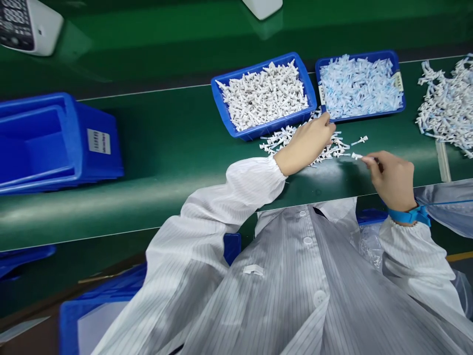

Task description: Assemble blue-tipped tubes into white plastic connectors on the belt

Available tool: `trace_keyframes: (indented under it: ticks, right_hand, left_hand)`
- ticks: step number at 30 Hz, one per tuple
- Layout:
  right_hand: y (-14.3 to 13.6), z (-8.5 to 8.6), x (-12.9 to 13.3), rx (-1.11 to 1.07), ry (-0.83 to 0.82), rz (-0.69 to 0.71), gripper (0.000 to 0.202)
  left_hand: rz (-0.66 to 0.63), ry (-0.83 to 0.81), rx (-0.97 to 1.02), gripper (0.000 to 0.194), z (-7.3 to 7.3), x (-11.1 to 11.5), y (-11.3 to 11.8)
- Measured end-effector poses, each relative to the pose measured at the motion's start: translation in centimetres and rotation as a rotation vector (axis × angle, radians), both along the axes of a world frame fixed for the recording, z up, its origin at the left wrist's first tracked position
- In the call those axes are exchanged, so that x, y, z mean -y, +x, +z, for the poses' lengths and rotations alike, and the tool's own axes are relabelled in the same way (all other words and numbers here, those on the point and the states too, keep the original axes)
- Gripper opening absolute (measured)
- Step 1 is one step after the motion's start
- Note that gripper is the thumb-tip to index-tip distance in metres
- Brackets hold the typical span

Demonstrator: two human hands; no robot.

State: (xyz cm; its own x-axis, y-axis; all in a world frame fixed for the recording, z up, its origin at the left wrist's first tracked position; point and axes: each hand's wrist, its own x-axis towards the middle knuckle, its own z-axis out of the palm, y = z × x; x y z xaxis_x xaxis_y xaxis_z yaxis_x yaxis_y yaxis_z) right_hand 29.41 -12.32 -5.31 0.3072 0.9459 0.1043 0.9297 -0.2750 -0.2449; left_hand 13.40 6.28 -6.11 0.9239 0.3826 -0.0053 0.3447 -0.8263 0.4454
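My right hand [393,180], with a blue band at its wrist, pinches a small white plastic fitting [356,156] between thumb and forefinger, just above the table. My left hand [306,143] lies over a loose pile of white fittings with pale blue tubes [336,148]. Its fingers are curled downward beside the two bins, and what they hold, if anything, is hidden. One separate fitting with a tube [360,140] rests between my hands. Behind the left hand stands a blue bin [236,132] full of white fittings. A second blue bin [369,117] holds pale blue tube pieces.
A large heap of fittings with tubes [449,101] spreads at the right, by a clear strip [443,161]. Stacked blue bins [98,143] stand at the left on the green table [166,133]. A white device [46,29] with a dark panel sits at the far left.
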Motion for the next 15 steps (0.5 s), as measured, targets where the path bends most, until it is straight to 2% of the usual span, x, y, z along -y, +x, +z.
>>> trace_keyframes:
  ticks: [5,10,13,15]
  right_hand:
    - [1.9,-0.2,-2.2,-0.158,-0.091,-0.012,0.052]
    - [4.5,-0.2,-3.0,-0.270,0.016,-0.143,0.043]
    - [4.6,-0.4,-3.1,-0.426,0.086,-0.191,0.043]
    - [4.2,-0.4,-3.2,-0.588,0.133,-0.223,0.049]
  left_hand:
    - [-0.013,0.034,-0.015,0.028,-0.8,-0.2,0.4]
    - [0.019,0.000,0.017,0.027,-0.1,-0.5,-0.1]
    - [0.015,-0.051,0.099,0.026,0.6,-0.2,-0.4]
    - [-0.024,-0.152,0.173,0.022,0.8,0.5,-0.3]
